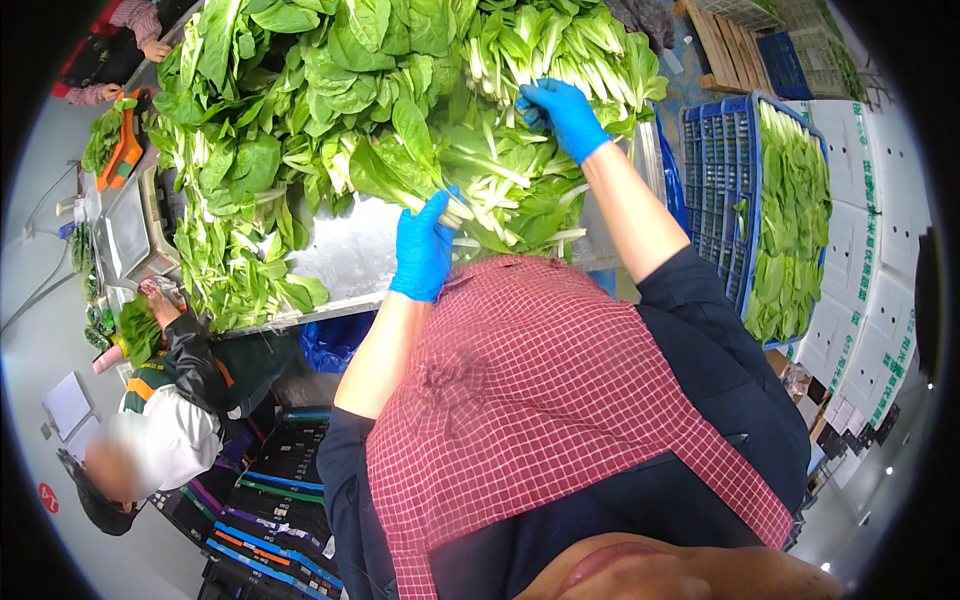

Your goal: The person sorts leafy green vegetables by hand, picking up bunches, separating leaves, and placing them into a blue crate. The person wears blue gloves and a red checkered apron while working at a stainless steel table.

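Observation:
My left hand [426, 247], in a blue glove, holds a few leafy green stalks [397, 184] by their pale stems, their leaves pointing up and left. My right hand [559, 116], gloved in blue too, is at the pale stem ends of a large pile of leafy greens [555, 45]; its fingers are curled, and whether they grip a stem cannot be told. Between the hands, loose leaves and cut-looking stems [495, 180] lie on the metal table [337, 244]. More leafy greens [352, 67] are heaped across the table's far side and left part.
A blue plastic crate [720, 187] full of greens stands at the right beside white cartons [844, 247]. At the left, a co-worker [180, 420] handles greens near an orange tape dispenser or scale-like device [124, 150]. Another person's hands [156, 51] show top left. Black crates [277, 480] are stacked below.

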The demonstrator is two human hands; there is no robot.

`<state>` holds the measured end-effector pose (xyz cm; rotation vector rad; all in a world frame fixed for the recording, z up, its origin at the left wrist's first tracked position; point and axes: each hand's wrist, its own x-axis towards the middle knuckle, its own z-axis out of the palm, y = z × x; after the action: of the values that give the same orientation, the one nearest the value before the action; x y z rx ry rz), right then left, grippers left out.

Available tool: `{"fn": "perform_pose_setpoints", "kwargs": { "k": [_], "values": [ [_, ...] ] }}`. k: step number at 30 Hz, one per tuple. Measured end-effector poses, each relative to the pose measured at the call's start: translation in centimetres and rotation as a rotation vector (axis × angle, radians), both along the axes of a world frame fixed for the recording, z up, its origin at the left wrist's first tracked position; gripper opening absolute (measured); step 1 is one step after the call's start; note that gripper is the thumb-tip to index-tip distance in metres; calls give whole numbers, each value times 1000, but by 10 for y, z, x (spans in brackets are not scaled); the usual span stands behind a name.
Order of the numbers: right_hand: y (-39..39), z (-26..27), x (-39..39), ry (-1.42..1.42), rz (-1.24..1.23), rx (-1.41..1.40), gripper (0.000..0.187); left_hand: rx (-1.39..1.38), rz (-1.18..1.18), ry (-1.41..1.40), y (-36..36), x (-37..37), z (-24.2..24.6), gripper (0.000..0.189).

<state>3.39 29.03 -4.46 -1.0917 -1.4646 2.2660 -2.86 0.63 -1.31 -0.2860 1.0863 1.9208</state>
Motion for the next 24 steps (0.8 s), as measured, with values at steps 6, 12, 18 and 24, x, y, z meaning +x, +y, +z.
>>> {"fn": "perform_pose_setpoints", "kwargs": {
  "k": [6,12,18,24],
  "values": [
    [-67,-5,48,118,156,-237,20,16,-34,-20,6,0,2,33],
    [-109,-4,56,107,183,-174,28,13,50,-26,5,0,5,32],
    [-122,22,49,40,266,112,26,50,11,25,2,3,5,34],
    [-142,36,45,-31,269,349,29,46,-62,-4,1,5,11,40]
  ]
}}
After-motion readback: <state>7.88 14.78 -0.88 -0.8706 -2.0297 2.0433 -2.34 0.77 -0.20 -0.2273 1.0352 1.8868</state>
